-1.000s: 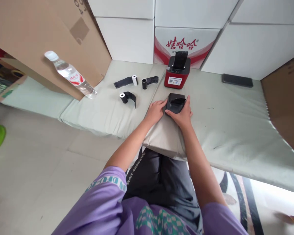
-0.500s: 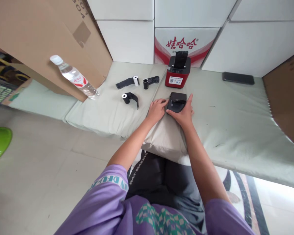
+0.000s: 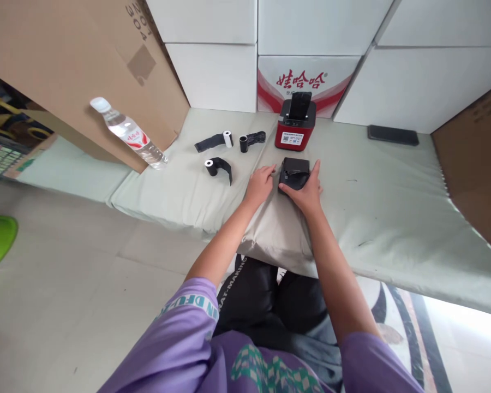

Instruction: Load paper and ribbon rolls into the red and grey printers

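Note:
A small black receipt printer (image 3: 295, 167) rests on the pale cloth-covered bench in front of me. My right hand (image 3: 307, 191) grips it from the right, with the thumb across its near face and the fingers along its side. Just left of the printer, my left hand (image 3: 260, 184) hovers or rests on the cloth, fingers stretched out and a small gap from the black casing. Directly behind stands a red and black printer (image 3: 297, 131) with a black strip (image 3: 300, 106) sticking up from its top.
Left of the printers lie a white-ended roll with a black strip (image 3: 228, 138), a black roll (image 3: 244, 144) and another roll (image 3: 211, 167). A water bottle (image 3: 131, 134) leans by a cardboard box (image 3: 94, 65). A dark phone (image 3: 393, 135) lies right. White boxes (image 3: 213, 76) line the back.
My left hand has come slightly away from the black printer's left side. The right hand keeps its grip. The whole view has shifted a little.

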Demonstrator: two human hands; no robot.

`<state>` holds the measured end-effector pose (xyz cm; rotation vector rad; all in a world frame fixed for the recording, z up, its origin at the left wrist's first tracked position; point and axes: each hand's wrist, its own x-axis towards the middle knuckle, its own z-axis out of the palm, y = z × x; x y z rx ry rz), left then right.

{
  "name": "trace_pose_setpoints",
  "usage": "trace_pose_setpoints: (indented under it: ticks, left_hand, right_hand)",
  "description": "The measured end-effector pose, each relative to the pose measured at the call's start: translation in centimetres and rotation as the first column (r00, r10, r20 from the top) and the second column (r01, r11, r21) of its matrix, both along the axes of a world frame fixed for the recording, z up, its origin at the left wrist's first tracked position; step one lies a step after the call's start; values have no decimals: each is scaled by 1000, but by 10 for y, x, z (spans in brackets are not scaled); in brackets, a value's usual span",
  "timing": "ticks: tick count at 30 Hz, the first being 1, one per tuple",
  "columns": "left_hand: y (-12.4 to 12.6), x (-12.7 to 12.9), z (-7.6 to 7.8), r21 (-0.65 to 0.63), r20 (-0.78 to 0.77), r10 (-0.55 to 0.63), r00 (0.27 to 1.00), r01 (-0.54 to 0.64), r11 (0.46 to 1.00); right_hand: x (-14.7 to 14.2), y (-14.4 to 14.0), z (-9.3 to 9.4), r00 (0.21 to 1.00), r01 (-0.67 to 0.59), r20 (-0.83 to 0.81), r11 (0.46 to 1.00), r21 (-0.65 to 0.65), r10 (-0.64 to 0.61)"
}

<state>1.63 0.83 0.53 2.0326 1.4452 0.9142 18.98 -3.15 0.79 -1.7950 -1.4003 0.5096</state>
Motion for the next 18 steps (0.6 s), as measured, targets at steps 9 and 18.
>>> trace_pose_setpoints:
  ticks: [9,18]
  left_hand:
    - [8,-2,-8,21,121,23,992,-26,999]
    - [8,-1,-6,8,137,20,990,-22,1000]
  right_hand:
    - [7,0,-7,994,93,-78,966,241,-76]
    - [31,25,4,937,-2,-342,983,182,65]
